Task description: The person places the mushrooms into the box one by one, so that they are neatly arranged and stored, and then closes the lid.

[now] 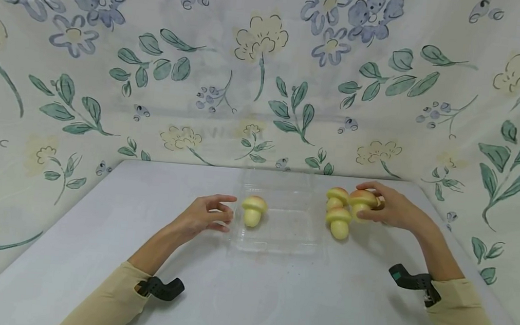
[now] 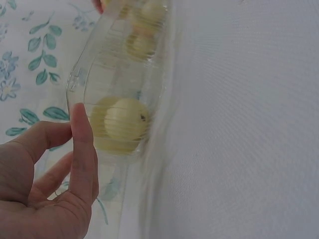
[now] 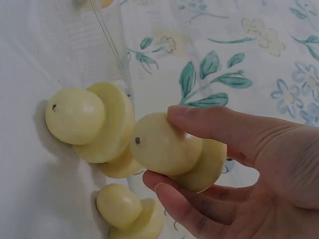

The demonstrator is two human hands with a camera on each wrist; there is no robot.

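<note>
Toward the right of the head view, my right hand (image 1: 388, 207) grips a toy mushroom (image 1: 362, 198) with a tan-topped yellow cap and pale stem. Thumb and fingers close around it in the right wrist view, its rounded stem end (image 3: 162, 142) facing the camera. Two similar mushrooms stand just left of it, a front one (image 1: 339, 223) and a back one (image 1: 337, 196). Another mushroom (image 1: 253, 211) stands inside a clear plastic container (image 1: 276, 246), by its left wall. My left hand (image 1: 206, 213) is at that wall, fingers loosely bent, fingertips right at the rim.
A white table (image 1: 257, 296) lies under everything, with a flower-patterned cloth (image 1: 229, 87) hanging behind its far edge. The container's raised clear lid (image 1: 277, 179) is at the back. In the right wrist view, a further mushroom (image 3: 122, 206) lies beside the held one.
</note>
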